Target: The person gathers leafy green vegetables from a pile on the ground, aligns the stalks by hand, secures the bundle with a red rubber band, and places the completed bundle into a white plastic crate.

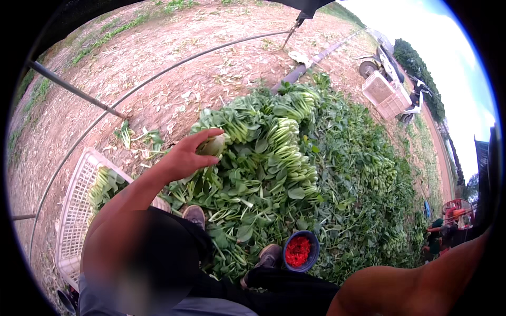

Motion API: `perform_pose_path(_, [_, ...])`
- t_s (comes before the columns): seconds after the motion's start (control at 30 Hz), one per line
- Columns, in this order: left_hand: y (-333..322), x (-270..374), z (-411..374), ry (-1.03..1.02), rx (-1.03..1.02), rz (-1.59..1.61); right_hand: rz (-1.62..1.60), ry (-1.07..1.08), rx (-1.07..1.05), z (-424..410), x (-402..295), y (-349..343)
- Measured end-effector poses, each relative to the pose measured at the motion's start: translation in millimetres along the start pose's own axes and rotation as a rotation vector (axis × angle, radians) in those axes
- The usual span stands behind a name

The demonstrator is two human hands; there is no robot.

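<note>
My left hand (189, 157) reaches over the pile, its thumb and fingers curved around the pale stem end of a bunch of leafy greens (214, 146). Just beyond it, more bunched greens (290, 144) lie in curved rows, pale stems side by side. Loose leaves and stalks (241, 201) cover the ground between my shoes. At the lower right only my bent right arm shows; my right hand is out of view. A dark blue bucket (316, 252) holding red ties or strips (297, 251) stands beside one shoe.
A pale plastic crate (73, 233) with greens inside stands at my left. A metal hoop frame (170, 70) curves ahead. More greens (379, 173) spread rightward. A pipe (294, 75) crosses the soil; farther off stands a motorcycle (389, 65) beside crates (385, 94). People (437, 237) are at far right.
</note>
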State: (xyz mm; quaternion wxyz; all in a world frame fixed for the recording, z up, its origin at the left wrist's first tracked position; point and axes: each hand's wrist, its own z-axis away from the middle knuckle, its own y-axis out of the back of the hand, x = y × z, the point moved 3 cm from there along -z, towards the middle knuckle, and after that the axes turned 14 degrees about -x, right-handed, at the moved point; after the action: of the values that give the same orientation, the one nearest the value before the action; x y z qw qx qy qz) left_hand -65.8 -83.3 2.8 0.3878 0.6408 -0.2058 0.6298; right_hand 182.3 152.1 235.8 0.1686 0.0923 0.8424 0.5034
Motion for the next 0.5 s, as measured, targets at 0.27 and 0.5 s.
perform_pose_path(0.27, [4.7, -6.0, -0.8, -0.075, 0.027, -0.106, 0.090, 0.042, -0.012, -10.6, -5.5, 21.7])
perform_pose_path(0.5, [0.5, 8.6, -0.8, -0.033, 0.004, 0.048, 0.131, 0.032, 0.262, -5.0, -2.1, 30.9])
